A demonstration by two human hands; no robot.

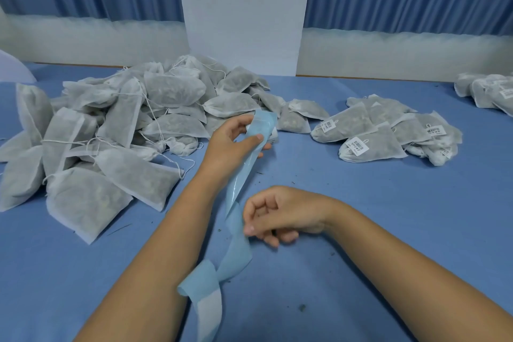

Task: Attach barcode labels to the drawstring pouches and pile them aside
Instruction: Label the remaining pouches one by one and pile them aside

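Note:
A big heap of white drawstring pouches [125, 119] without labels lies at the left of the blue table. A smaller pile of pouches with barcode labels [388, 133] lies at the right. My left hand [230, 141] holds a long light-blue label backing strip [238, 194] near its top, thumb across the front; a white label edge shows behind the strip there. The strip trails down and curls on the table. My right hand [280, 215] sits beside the strip lower down, fingers curled, fingertips touching the strip's edge.
Another group of labelled pouches [488, 89] lies at the far right edge. A single pouch [299, 116] lies between the two piles. A white pillar [244, 14] and blue curtains stand behind the table [361, 258]. Small dark crumbs dot the cloth.

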